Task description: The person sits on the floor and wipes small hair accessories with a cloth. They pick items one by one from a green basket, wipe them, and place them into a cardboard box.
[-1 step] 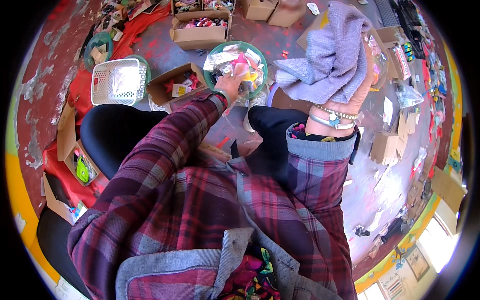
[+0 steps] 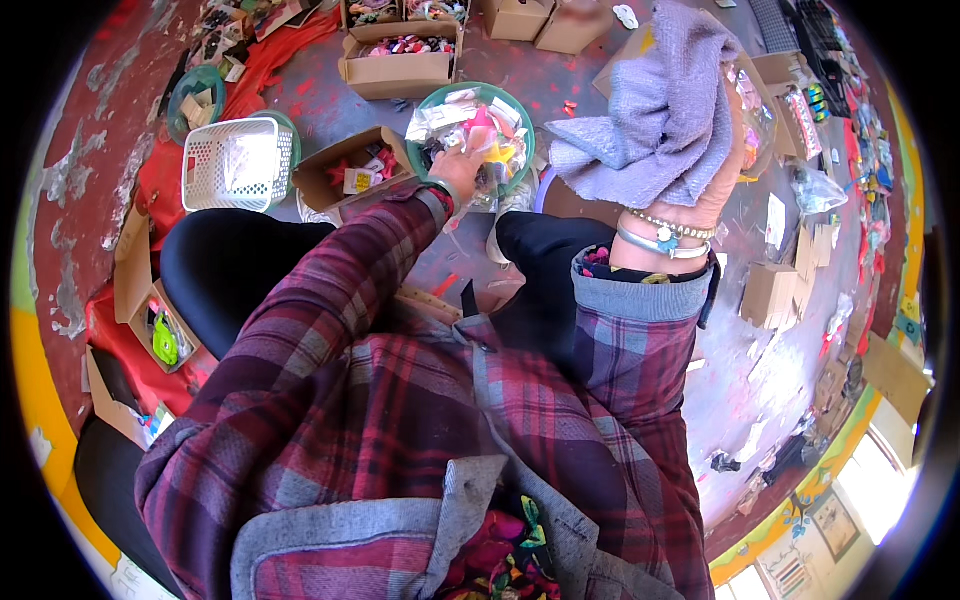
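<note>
From the head view, my left grip [image 2: 458, 172] is down in the green tub [image 2: 531, 150], among its jumbled contents; I cannot tell whether the fingers have closed on a piece, since their tips are lost in the heap. My right grip [image 2: 712, 195] is raised on the right with the grey cloth [image 2: 650, 125] grasped in it, the folds hiding the fingers and spilling over to the left. I'd judge the cloth is held up and aside so that its folds keep off the tub and leave my other side room to work. The tub stands on the floor [image 2: 335, 95], just beyond my right shoe [image 2: 497, 243], probably because a stretched arm reaches it well there. The brown box [image 2: 330, 152] of red pieces sits just left of it with its top open, and the white basket [image 2: 212, 190] lies farther left; both seem set to be in easy reach. As for where things lie: the pink piece [image 2: 482, 138] is just beyond my left fingers, slightly right, the yellow piece [image 2: 500, 154] just right of them, and the white packets [image 2: 435, 118] at the tub's far left. The cloth lies right at my other grip, well to the right of the tub.
</note>
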Available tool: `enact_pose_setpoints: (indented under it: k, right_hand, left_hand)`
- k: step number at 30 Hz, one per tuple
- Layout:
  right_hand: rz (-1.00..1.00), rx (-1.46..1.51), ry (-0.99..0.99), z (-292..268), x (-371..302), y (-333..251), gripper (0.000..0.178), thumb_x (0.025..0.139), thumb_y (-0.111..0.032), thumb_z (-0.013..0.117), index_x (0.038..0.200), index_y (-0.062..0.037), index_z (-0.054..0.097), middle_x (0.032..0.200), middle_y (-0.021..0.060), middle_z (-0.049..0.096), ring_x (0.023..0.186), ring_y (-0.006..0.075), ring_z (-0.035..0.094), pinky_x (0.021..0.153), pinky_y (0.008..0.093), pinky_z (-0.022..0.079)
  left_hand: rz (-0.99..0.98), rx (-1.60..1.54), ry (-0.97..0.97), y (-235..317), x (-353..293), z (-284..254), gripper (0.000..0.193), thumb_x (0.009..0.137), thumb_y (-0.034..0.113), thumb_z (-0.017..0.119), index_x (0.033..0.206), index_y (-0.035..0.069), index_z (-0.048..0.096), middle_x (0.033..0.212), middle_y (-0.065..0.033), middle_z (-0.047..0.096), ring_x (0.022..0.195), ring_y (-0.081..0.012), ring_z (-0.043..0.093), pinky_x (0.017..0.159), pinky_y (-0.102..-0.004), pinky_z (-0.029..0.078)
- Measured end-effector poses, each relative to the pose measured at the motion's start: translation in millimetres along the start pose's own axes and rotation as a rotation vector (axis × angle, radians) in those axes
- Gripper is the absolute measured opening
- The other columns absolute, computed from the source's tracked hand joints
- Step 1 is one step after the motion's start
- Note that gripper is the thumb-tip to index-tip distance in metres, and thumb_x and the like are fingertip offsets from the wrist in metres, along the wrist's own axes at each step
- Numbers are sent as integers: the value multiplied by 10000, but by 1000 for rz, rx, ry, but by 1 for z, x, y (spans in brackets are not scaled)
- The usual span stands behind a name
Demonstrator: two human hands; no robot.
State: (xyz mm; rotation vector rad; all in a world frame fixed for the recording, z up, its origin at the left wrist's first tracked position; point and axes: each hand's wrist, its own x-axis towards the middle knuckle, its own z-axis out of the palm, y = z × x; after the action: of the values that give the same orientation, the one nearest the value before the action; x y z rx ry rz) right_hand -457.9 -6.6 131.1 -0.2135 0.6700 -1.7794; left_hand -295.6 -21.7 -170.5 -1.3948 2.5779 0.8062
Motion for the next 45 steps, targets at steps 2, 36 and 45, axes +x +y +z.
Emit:
enact_pose_setpoints:
  k: [2, 36, 45]
  right_hand:
    - [29, 18, -2, -1, 1, -1, 280, 796, -247, 563, 992, -47, 574, 880, 80, 620, 748, 216, 584, 638, 335, 475]
    - [-357, -1127, -712, 46, -61, 107, 247, 825, -227, 570, 995, -49, 593, 1003, 120, 545, 886, 214, 553, 747, 304, 427]
    - [-590, -1572, -314, 47, -67, 126, 300, 867, -271, 457, 789, 6, 541, 691, 216, 575, 623, 388, 554, 534, 437, 429]
  left_hand:
    - [35, -34, 22, -1, 2, -5, 411, 673, 178, 622, 1070, 115, 534, 985, -87, 585, 949, -279, 517, 805, -377, 370]
    - [326, -1551, 353, 14, -168, -233, 315, 777, -38, 562, 1074, 19, 475, 1004, -51, 541, 929, -137, 531, 833, -277, 439]
    - [188, -1298, 329, 31, -181, -233, 224, 790, -10, 552, 1006, -5, 493, 935, -43, 547, 852, -110, 531, 775, -242, 444]
